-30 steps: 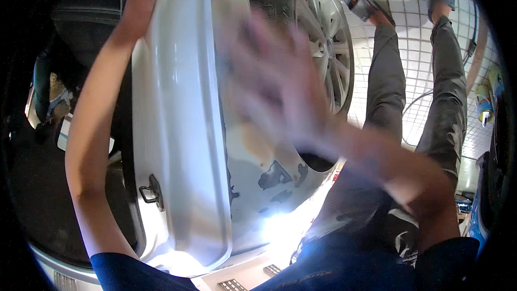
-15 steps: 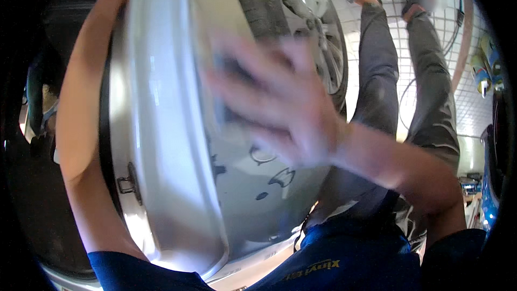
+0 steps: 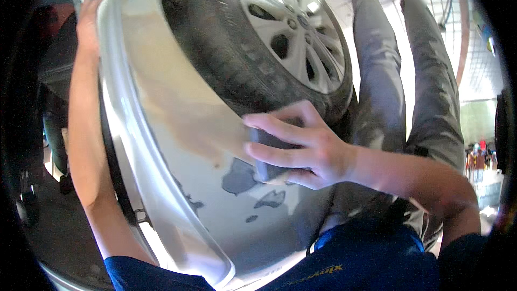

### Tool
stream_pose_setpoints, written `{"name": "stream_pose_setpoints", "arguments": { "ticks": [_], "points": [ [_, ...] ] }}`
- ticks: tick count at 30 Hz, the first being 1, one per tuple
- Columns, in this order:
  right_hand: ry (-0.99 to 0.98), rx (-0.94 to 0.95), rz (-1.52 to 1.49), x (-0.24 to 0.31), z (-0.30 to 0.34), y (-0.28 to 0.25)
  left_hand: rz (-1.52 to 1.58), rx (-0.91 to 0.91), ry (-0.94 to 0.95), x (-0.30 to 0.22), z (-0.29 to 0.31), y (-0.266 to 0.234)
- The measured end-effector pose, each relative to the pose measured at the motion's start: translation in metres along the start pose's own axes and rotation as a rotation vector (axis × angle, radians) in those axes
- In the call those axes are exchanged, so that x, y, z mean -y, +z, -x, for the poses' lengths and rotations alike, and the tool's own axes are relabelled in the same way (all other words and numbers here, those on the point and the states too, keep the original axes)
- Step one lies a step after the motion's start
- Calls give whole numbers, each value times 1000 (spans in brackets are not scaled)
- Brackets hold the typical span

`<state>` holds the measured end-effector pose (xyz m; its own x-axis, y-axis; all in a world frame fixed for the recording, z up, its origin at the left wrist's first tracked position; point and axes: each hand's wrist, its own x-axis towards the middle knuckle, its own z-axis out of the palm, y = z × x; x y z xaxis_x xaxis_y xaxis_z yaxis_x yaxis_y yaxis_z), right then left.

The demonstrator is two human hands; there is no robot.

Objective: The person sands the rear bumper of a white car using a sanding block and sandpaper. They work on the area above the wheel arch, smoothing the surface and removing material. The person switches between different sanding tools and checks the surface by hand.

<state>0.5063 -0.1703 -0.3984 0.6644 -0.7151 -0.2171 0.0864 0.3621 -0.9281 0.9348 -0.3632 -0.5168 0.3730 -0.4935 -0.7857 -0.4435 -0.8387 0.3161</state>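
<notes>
My right hand (image 3: 318, 151) grips a dark grey sanding block (image 3: 276, 138) with its fingers spread over it. The block lies against the silver car body panel (image 3: 226, 231), close to the wheel arch. On the panel, a beige patch of filler (image 3: 177, 91) with smoky brown edges runs along the arch. Bare dark grey spots (image 3: 239, 177) show beside the block. At the far left, my left hand (image 3: 89, 16) rests on the car's upper edge, its fingers apart and holding nothing.
A tyre (image 3: 226, 37) with a silver spoked rim (image 3: 293, 24) fills the arch. Right of it are my legs in grey trousers (image 3: 377, 59), above a tiled floor (image 3: 476, 75). The dark car interior (image 3: 48, 226) lies left of my left arm.
My right hand, blurred earlier, has moved down the panel toward me with the sanding block. The view has shifted, so my left hand, the filler and more of the wheel now show.
</notes>
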Motion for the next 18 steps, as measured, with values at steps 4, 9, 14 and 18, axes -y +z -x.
{"name": "stream_pose_setpoints", "arguments": {
  "ticks": [4, 9, 14, 18],
  "points": [
    [-124, -135, 102, -49, -92, 2, 31, -38, -13, -26, 19, 23],
    [28, -206, 255, -69, -183, 5, -59, -40, 62, -3, 1, 4],
    [46, 55, 58, 24, -11, -6, -42, -68, 27, -4, -9, 7],
    [-246, -63, 96, -31, -82, 2, -311, -24, 188, 24, -33, -23]
  ]
}}
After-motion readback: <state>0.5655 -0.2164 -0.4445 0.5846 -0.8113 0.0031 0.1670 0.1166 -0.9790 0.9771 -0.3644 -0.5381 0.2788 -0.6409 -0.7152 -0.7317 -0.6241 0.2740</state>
